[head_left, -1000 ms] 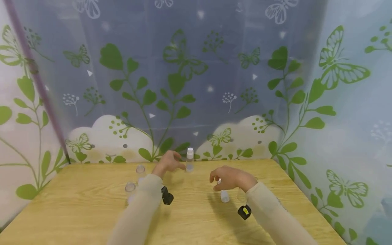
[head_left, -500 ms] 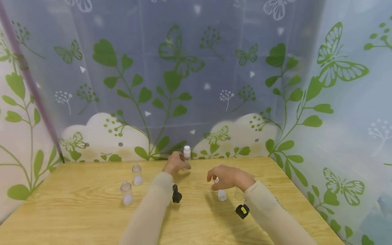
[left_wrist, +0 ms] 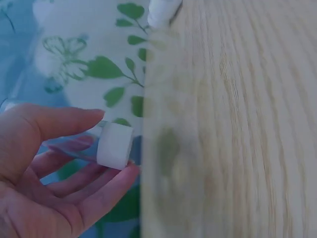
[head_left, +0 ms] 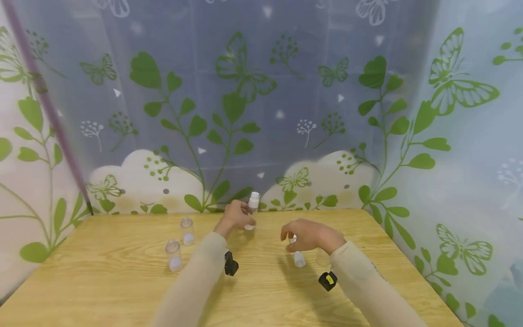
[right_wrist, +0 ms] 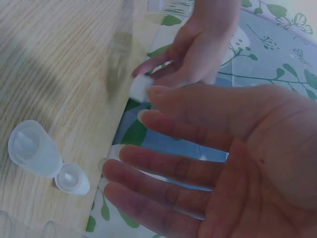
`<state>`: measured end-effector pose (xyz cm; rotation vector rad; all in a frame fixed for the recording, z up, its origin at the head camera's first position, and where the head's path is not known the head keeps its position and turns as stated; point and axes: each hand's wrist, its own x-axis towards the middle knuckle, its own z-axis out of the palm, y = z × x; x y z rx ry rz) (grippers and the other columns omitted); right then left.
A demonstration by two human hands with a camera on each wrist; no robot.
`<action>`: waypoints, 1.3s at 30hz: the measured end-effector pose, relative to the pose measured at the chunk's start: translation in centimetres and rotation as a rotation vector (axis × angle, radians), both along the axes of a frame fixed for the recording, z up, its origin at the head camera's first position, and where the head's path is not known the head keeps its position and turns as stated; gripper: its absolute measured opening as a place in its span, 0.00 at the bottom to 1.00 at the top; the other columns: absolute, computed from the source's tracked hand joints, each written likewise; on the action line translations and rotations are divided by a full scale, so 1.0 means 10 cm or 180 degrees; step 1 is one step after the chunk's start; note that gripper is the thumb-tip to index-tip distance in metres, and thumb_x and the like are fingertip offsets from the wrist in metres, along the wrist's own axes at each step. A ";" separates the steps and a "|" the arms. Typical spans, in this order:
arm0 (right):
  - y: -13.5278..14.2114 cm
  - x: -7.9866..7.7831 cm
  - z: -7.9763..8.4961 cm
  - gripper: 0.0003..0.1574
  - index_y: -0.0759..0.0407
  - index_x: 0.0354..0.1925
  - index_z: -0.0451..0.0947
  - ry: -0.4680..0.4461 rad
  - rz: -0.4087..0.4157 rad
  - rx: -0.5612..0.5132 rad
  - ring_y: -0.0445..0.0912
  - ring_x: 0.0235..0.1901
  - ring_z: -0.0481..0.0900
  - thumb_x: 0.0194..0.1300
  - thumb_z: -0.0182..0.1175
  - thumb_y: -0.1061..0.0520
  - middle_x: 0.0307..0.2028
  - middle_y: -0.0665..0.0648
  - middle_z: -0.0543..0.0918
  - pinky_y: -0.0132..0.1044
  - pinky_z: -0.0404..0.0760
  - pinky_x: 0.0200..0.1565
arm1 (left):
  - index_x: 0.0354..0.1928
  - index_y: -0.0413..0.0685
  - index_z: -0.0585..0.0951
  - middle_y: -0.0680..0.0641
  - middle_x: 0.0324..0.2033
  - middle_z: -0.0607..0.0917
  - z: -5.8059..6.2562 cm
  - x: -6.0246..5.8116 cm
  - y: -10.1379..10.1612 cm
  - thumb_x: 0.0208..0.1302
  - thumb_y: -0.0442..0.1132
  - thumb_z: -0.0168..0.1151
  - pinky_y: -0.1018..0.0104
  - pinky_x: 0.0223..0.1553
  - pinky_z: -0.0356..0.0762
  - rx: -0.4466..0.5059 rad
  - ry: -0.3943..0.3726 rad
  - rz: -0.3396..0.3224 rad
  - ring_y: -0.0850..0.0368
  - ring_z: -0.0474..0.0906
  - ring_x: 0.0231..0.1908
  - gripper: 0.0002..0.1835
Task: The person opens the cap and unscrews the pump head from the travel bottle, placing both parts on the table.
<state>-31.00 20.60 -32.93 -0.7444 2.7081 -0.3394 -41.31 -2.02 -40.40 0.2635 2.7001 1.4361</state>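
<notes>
Near the table's back edge, my left hand [head_left: 236, 215] grips a small clear bottle [head_left: 254, 200] with a white top. The bottle leans slightly to the right. In the left wrist view its white end [left_wrist: 115, 145] shows between thumb and fingers. My right hand [head_left: 312, 236] hangs over the table with nothing in it; its fingers are loosely bent in the right wrist view [right_wrist: 198, 173]. Close below that hand stand two hollow white pieces, a larger one [right_wrist: 35, 148] and a smaller one [right_wrist: 72, 179], each with a nub inside.
Two clear bottle-like pieces with white at the bottom, one nearer [head_left: 173, 255] and one farther [head_left: 187, 231], stand on the left of the wooden table [head_left: 122, 281]. A clear piece [head_left: 323, 257] sits by the right wrist. A patterned curtain [head_left: 261, 136] hangs behind the back edge.
My left hand has moved right to the bottle and taken hold of it; the bottle now tilts. The right hand has stayed nearly still.
</notes>
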 end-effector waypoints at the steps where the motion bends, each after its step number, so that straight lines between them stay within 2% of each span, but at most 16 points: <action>1: 0.00 0.00 -0.01 0.15 0.58 0.53 0.82 0.0019 0.0003 -0.0010 0.55 0.53 0.82 0.69 0.68 0.57 0.51 0.60 0.85 0.52 0.81 0.55 | 0.47 0.39 0.86 0.38 0.46 0.87 0.04 0.04 -0.02 0.54 0.32 0.76 0.53 0.39 0.89 -0.0029 0.0000 -0.0050 0.45 0.85 0.42 0.17; 7: 0.02 0.03 -0.04 0.15 0.56 0.52 0.83 0.0106 -0.0043 -0.0056 0.54 0.52 0.83 0.68 0.69 0.57 0.50 0.58 0.85 0.52 0.82 0.53 | 0.39 0.37 0.85 0.43 0.30 0.85 0.22 0.39 -0.22 0.49 0.30 0.75 0.62 0.27 0.85 -0.0285 0.0229 -0.0589 0.54 0.82 0.29 0.14; 11: 0.02 0.07 -0.06 0.15 0.53 0.52 0.83 0.0111 -0.0093 -0.0056 0.54 0.51 0.83 0.67 0.69 0.55 0.49 0.56 0.85 0.53 0.82 0.51 | 0.33 0.38 0.84 0.47 0.28 0.86 0.22 0.67 -0.40 0.47 0.30 0.74 0.66 0.30 0.80 -0.0544 0.0577 -0.0945 0.59 0.78 0.28 0.10; 15: -0.01 0.12 -0.05 0.15 0.53 0.52 0.82 0.0128 0.0019 -0.0138 0.52 0.48 0.85 0.68 0.68 0.55 0.50 0.56 0.86 0.51 0.82 0.50 | 0.29 0.42 0.83 0.47 0.30 0.88 0.19 0.96 -0.57 0.45 0.29 0.70 0.66 0.34 0.74 -0.0792 0.0862 -0.1103 0.60 0.76 0.31 0.07; 21: -0.06 0.21 0.00 0.17 0.56 0.54 0.81 0.0147 0.0261 -0.0240 0.48 0.42 0.86 0.69 0.68 0.56 0.51 0.59 0.86 0.44 0.85 0.47 | 0.33 0.40 0.85 0.46 0.31 0.87 0.21 1.30 -0.67 0.45 0.29 0.73 0.63 0.35 0.77 -0.0905 0.0777 -0.1163 0.54 0.80 0.34 0.11; 24: -0.07 0.25 0.01 0.18 0.57 0.56 0.81 0.0145 0.0335 -0.0305 0.48 0.42 0.88 0.69 0.67 0.57 0.53 0.60 0.86 0.42 0.85 0.47 | 0.36 0.39 0.85 0.45 0.32 0.86 0.22 1.40 -0.68 0.44 0.30 0.75 0.57 0.38 0.80 -0.0950 0.0717 -0.1143 0.51 0.81 0.36 0.13; 28: -0.09 0.30 0.00 0.19 0.57 0.58 0.80 0.0130 0.0424 -0.0454 0.49 0.43 0.88 0.70 0.67 0.56 0.56 0.59 0.85 0.39 0.85 0.47 | 0.39 0.39 0.85 0.44 0.34 0.86 0.21 1.48 -0.69 0.45 0.30 0.76 0.52 0.39 0.82 -0.1001 0.0595 -0.1100 0.50 0.80 0.37 0.15; 34: -0.08 0.40 -0.02 0.22 0.56 0.61 0.79 0.0049 0.0463 -0.0718 0.48 0.43 0.88 0.71 0.66 0.56 0.55 0.60 0.85 0.35 0.85 0.45 | 0.41 0.38 0.85 0.43 0.34 0.86 0.19 1.59 -0.72 0.46 0.27 0.73 0.58 0.32 0.80 -0.0952 0.0456 -0.1142 0.52 0.79 0.33 0.16; 39: -0.11 0.49 -0.03 0.31 0.54 0.68 0.72 -0.0041 0.0474 -0.0924 0.48 0.45 0.88 0.70 0.67 0.54 0.56 0.60 0.84 0.32 0.85 0.46 | 0.40 0.38 0.86 0.46 0.31 0.85 0.17 1.66 -0.73 0.44 0.28 0.72 0.64 0.31 0.77 -0.0995 0.0585 -0.1202 0.55 0.78 0.31 0.16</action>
